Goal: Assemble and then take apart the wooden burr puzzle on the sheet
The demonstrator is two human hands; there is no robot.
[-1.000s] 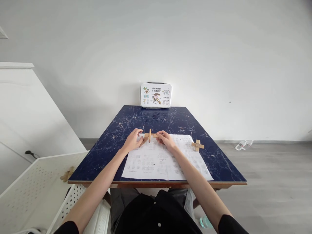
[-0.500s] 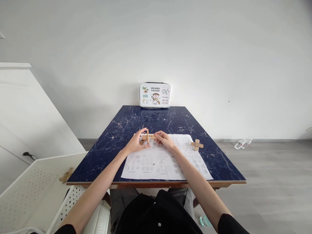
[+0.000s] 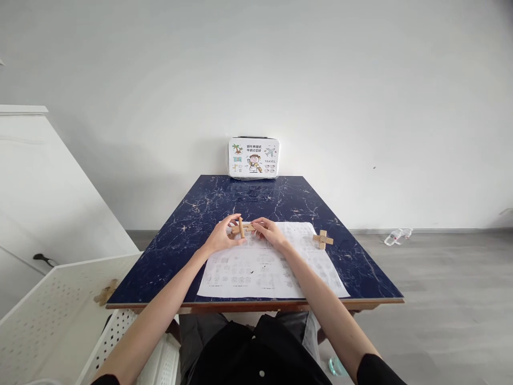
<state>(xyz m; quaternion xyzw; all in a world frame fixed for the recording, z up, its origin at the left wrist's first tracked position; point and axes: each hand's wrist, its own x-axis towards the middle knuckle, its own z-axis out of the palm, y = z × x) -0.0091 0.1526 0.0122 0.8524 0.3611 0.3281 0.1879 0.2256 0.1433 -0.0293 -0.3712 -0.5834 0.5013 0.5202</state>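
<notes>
Over the far part of a printed paper sheet (image 3: 236,289), my left hand (image 3: 220,235) grips an upright wooden puzzle piece (image 3: 241,228) between thumb and fingers. A second wooden puzzle piece (image 3: 249,228), notched and lying crosswise, meets the upright one. My right hand (image 3: 269,233) pinches its right end with the fingertips. Whether the two pieces interlock I cannot tell. To the right, a cross-shaped assembly of wooden pieces (image 3: 323,239) rests at the sheet's right edge.
A white case with cartoon prints (image 3: 254,158) stands at the back of the blue marbled table (image 3: 192,208), by the wall. White perforated bins (image 3: 60,305) are at the left, with a wooden piece (image 3: 106,293) in one. Clear plastic (image 3: 398,236) lies on the floor.
The upright piece has turned and now leans slightly, its top to the left. Both hands keep their grips. The whole view has shifted a little.
</notes>
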